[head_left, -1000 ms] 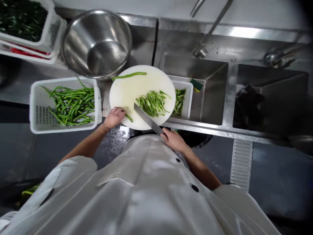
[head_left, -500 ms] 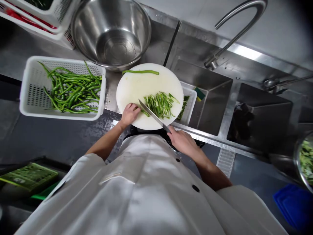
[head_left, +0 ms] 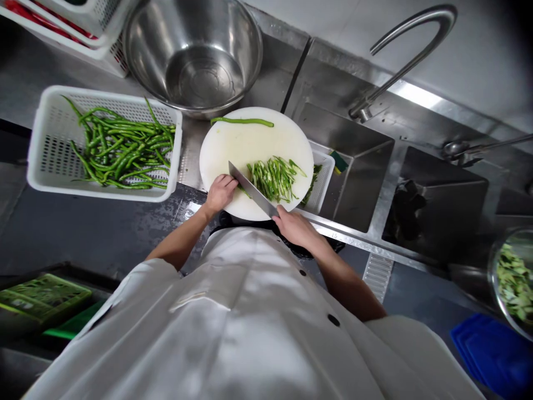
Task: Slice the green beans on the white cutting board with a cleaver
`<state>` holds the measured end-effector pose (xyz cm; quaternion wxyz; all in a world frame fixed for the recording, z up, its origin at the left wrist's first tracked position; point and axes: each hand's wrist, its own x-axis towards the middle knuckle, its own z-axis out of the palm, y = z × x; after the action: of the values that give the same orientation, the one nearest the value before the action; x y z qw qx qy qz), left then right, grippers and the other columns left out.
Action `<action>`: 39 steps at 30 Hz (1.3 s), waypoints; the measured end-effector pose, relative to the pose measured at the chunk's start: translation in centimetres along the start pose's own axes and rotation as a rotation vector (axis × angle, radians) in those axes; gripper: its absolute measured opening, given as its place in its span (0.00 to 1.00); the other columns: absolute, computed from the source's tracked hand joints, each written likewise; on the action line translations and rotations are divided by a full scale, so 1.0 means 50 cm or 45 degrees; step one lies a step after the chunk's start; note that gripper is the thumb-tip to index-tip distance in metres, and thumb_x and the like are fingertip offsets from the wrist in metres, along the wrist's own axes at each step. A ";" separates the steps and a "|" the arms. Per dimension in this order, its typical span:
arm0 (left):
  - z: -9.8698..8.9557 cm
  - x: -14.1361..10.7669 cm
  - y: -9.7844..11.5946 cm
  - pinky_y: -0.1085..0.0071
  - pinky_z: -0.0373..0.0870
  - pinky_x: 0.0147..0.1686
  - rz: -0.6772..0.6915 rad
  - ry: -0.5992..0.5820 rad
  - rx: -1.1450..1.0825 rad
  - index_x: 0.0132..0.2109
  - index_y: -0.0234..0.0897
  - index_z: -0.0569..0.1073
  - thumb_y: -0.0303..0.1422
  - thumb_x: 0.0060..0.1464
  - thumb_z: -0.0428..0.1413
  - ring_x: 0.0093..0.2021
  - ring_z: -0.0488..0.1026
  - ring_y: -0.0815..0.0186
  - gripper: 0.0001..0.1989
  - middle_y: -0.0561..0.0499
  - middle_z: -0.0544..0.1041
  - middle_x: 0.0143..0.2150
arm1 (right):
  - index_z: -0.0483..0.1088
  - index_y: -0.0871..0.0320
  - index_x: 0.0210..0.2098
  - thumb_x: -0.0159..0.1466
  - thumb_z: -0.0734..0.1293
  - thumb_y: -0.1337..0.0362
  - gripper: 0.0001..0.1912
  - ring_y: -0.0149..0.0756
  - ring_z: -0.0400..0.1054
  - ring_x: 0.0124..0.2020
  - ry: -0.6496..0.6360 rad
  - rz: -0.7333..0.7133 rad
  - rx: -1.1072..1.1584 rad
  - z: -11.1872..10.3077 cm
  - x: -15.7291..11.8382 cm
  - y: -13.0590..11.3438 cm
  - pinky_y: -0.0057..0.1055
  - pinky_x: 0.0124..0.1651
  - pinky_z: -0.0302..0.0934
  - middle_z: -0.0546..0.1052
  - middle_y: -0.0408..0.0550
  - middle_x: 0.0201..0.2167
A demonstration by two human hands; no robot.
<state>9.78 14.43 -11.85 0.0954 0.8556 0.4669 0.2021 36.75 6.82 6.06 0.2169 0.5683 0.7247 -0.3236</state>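
Observation:
On a round white cutting board (head_left: 233, 147), my left hand (head_left: 222, 193) is closed over a green chili pepper (head_left: 244, 191), only a short piece of which shows beside the blade. My right hand (head_left: 293, 224) grips the handle of a kitchen knife (head_left: 254, 191). The blade slants across the board, its tip close to my left fingers. Just right of the blade lies a heap of thinly sliced green chili (head_left: 277, 178). One whole long green chili (head_left: 244, 121) rests along the board's far edge.
To the left stands a white plastic basket (head_left: 35, 141) of whole green chilies. Behind the board sits a large steel bowl (head_left: 200, 108). A white basket (head_left: 327, 183) holding cut chili is partly under the board, in the sink (head_left: 358, 189). A faucet (head_left: 441, 41) curves above.
The knife and my right hand have shifted left, with the blade now nearer my left fingers. Less of the chili in my left hand shows. The view has shifted slightly.

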 end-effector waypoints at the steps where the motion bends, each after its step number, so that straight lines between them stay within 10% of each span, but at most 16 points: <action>1: -0.002 0.000 0.000 0.56 0.73 0.52 0.000 -0.024 -0.015 0.46 0.39 0.79 0.26 0.68 0.48 0.47 0.71 0.55 0.14 0.42 0.79 0.44 | 0.61 0.60 0.65 0.80 0.53 0.58 0.20 0.51 0.78 0.49 0.018 -0.002 0.011 0.008 0.015 -0.008 0.35 0.44 0.61 0.82 0.62 0.49; 6: -0.020 -0.001 -0.020 0.51 0.72 0.53 -0.076 -0.028 -0.063 0.48 0.40 0.80 0.30 0.69 0.49 0.49 0.71 0.53 0.14 0.41 0.78 0.46 | 0.60 0.60 0.68 0.80 0.53 0.57 0.22 0.52 0.77 0.51 0.084 0.000 0.024 0.037 0.078 -0.031 0.37 0.47 0.63 0.81 0.63 0.51; 14: -0.018 0.002 -0.056 0.56 0.74 0.52 -0.094 -0.031 -0.091 0.48 0.40 0.79 0.29 0.69 0.48 0.49 0.71 0.55 0.14 0.42 0.78 0.48 | 0.59 0.60 0.69 0.80 0.53 0.56 0.23 0.52 0.78 0.45 0.007 0.002 -0.019 -0.013 0.000 -0.002 0.35 0.41 0.59 0.82 0.60 0.44; 33: -0.031 -0.006 -0.061 0.58 0.75 0.51 -0.003 -0.048 -0.225 0.45 0.39 0.78 0.29 0.69 0.47 0.48 0.74 0.57 0.14 0.42 0.79 0.46 | 0.64 0.60 0.67 0.79 0.53 0.58 0.23 0.51 0.75 0.52 0.146 -0.065 0.181 0.011 0.139 -0.034 0.36 0.49 0.62 0.81 0.60 0.52; 39: -0.076 0.179 -0.162 0.57 0.69 0.58 -0.215 0.142 -0.043 0.47 0.34 0.76 0.28 0.70 0.48 0.54 0.72 0.56 0.11 0.40 0.77 0.50 | 0.68 0.57 0.62 0.79 0.55 0.56 0.20 0.47 0.75 0.48 0.145 -0.088 0.225 0.047 0.024 0.034 0.33 0.47 0.60 0.82 0.55 0.46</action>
<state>6.27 26.24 -8.99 0.1002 0.7990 0.5384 0.2484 37.96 6.19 3.21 0.1133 0.5774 0.7237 -0.3606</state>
